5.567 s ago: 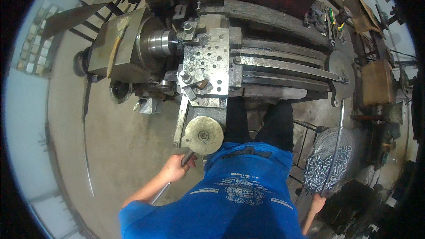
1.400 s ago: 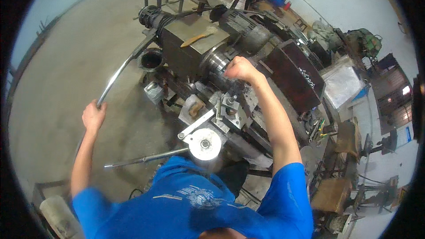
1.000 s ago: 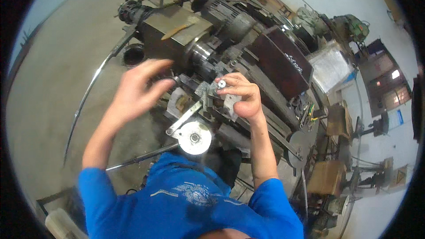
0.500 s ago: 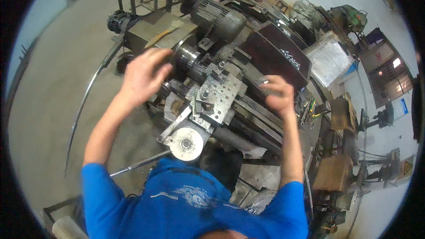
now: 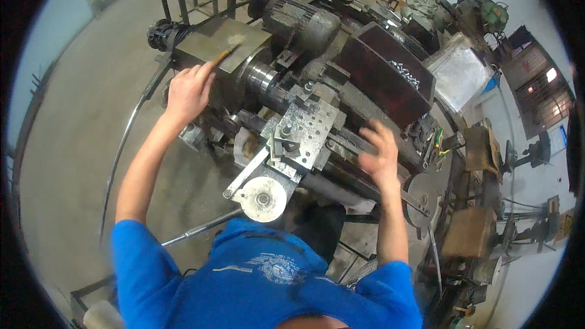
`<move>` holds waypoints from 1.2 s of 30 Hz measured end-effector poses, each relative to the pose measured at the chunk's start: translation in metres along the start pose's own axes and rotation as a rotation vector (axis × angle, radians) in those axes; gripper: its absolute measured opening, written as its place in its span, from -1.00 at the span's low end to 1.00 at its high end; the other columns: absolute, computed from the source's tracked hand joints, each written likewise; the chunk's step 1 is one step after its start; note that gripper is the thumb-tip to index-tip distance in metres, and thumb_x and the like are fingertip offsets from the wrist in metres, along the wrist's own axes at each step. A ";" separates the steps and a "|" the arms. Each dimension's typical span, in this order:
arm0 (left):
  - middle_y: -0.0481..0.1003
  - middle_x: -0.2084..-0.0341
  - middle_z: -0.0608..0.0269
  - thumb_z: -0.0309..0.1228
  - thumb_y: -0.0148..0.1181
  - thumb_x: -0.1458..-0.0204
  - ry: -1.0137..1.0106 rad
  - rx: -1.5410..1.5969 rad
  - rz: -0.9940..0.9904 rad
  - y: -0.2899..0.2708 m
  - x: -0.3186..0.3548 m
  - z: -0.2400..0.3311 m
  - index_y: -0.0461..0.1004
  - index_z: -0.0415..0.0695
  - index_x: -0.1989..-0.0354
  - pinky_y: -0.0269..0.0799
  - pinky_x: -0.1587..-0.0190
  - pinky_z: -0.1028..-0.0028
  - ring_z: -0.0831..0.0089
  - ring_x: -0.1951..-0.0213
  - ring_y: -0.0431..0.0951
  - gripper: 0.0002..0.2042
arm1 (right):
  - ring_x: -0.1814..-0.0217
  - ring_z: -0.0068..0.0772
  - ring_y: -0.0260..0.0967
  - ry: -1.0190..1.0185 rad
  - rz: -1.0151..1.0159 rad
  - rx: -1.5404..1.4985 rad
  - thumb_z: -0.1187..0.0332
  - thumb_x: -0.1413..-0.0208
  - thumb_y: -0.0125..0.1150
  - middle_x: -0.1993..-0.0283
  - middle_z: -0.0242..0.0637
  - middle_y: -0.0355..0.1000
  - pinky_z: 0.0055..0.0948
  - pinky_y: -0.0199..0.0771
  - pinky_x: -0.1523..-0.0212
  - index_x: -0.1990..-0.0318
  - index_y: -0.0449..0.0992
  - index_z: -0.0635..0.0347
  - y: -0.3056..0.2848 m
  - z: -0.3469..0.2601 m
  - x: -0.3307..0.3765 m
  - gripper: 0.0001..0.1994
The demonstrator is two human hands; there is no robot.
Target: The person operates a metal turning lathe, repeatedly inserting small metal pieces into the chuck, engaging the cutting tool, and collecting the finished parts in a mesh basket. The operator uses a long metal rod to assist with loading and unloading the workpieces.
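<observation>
My left hand (image 5: 187,92) is closed around the handle of a small brush (image 5: 222,57), whose bristle end lies over the flat headstock cover (image 5: 250,33) of a lathe. To its right sits the shiny round spindle nose (image 5: 262,77). Above the lathe bed, right of the drilled tool plate (image 5: 312,129), hovers my right hand (image 5: 381,153) with its fingers apart and nothing visible in them. Metal chips lie scattered over the plate. A pale round handwheel (image 5: 263,199) is close to my body.
Behind the bed stands a dark red box (image 5: 381,85) holding several small shiny metal parts (image 5: 405,75). An electric motor (image 5: 304,21) is beyond the headstock. A long metal lever (image 5: 125,140) sticks out at the left. Wrenches (image 5: 419,140) and other machines (image 5: 469,231) are to the right.
My left hand has taken hold of the brush that lay on the headstock cover. My right hand has moved slightly nearer, its fingers spreading; the small shiny thing at its fingertips no longer shows.
</observation>
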State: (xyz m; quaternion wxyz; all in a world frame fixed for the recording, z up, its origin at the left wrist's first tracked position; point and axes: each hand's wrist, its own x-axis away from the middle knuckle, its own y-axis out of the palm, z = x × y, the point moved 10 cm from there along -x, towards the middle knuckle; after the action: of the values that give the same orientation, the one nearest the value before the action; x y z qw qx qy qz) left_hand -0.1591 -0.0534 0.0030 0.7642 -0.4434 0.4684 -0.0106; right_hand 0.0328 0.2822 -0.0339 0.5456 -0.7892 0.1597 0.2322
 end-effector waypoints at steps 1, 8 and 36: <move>0.47 0.51 0.03 -0.41 0.07 -0.02 -0.016 0.062 0.054 -0.005 0.002 0.001 0.40 -0.17 0.15 0.37 0.42 0.23 0.09 0.45 0.49 -0.78 | -0.11 0.01 0.22 0.037 -0.015 -0.041 0.41 0.48 0.22 -0.12 -0.03 0.27 -0.21 0.27 -0.08 0.14 0.49 0.16 0.000 -0.005 0.017 -0.48; 0.46 0.55 -0.12 -0.42 0.02 -0.05 -0.307 0.501 -0.203 0.061 0.022 0.062 0.46 -0.24 0.27 0.40 0.39 0.22 -0.01 0.43 0.50 -0.84 | 0.01 -0.04 0.33 0.405 -0.126 -0.123 0.30 0.44 0.15 0.06 -0.03 0.42 -0.29 0.31 -0.03 0.25 0.54 0.25 -0.014 0.017 0.088 -0.56; 0.46 0.51 -0.07 -0.50 0.06 0.02 -0.005 0.245 -0.257 0.070 0.024 0.077 0.42 -0.23 0.24 0.39 0.41 0.18 0.00 0.42 0.49 -0.83 | 0.19 -0.13 0.41 0.532 -0.078 -0.101 0.36 0.43 0.13 0.25 -0.12 0.50 -0.34 0.36 0.09 0.29 0.56 0.21 -0.036 0.008 0.137 -0.61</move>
State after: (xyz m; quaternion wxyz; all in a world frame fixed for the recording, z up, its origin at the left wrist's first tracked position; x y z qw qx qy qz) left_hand -0.1175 0.0302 -0.0489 0.8060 -0.4031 0.4012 -0.1643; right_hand 0.1650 0.3024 -0.0815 0.4530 -0.8542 0.2551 0.0032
